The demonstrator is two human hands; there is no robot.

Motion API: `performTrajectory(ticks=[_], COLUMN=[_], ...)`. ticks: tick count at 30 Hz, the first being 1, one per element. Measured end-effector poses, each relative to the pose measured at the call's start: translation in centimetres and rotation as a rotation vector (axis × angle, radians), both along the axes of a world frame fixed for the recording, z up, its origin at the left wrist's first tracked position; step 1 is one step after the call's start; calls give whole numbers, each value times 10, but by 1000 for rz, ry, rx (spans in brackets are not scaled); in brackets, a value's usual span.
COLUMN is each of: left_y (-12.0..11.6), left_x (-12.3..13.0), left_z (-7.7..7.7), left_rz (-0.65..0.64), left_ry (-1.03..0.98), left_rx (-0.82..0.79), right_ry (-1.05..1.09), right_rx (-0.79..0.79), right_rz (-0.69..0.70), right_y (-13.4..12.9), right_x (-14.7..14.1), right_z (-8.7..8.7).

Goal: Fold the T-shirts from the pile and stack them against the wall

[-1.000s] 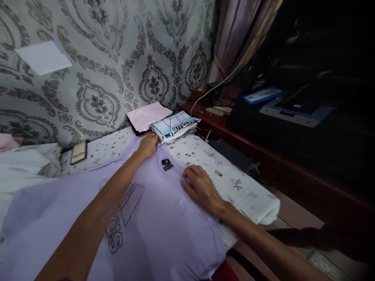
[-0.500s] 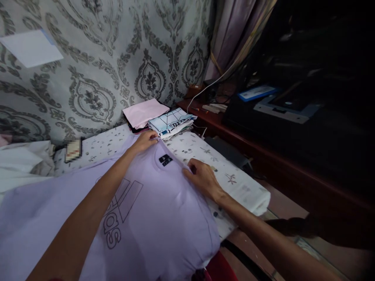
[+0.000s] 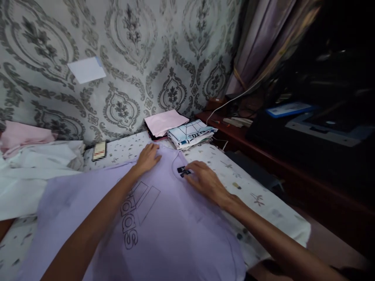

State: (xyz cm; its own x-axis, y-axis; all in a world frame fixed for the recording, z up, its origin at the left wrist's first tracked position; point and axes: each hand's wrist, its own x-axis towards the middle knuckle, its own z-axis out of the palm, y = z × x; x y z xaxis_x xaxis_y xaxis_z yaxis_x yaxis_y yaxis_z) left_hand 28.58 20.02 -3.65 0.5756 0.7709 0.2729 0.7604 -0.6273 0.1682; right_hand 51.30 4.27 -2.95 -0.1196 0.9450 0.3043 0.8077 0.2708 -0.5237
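Right now, your lavender T-shirt with black outlined lettering lies spread beneath both hands, on the white leaf-patterned cloth. Your left hand is open, palm down at the far shoulder edge, thumb apart from loosely bent fingers. Your right hand is open too, over the other side of the neckline, its fingertips partly covering the black collar label; you can't tell whether they touch it. The shirt's neck opening sits between your hands, near the folded white-and-blue printed garment.
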Motion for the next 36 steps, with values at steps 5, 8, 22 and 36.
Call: performTrajectory(ticks=[5,8,22,36], left_y=[0,7,-57,-100], left_x=[-32,-39,-90,-279], left_z=[4,7,24,74], left_rz=[189,222,-113,495], left_ry=[117,58,-136,709], left_rx=[-108,-98,-76,-51], right_ry=[486,1075,1391,1404], right_rx=[-185,-499,-749,-665], right_rz=[196,34,-86,-214], right_y=[63,97,120,92], right_x=[-60,-73,-107,-114], right_z=[-1,-13,-15,20])
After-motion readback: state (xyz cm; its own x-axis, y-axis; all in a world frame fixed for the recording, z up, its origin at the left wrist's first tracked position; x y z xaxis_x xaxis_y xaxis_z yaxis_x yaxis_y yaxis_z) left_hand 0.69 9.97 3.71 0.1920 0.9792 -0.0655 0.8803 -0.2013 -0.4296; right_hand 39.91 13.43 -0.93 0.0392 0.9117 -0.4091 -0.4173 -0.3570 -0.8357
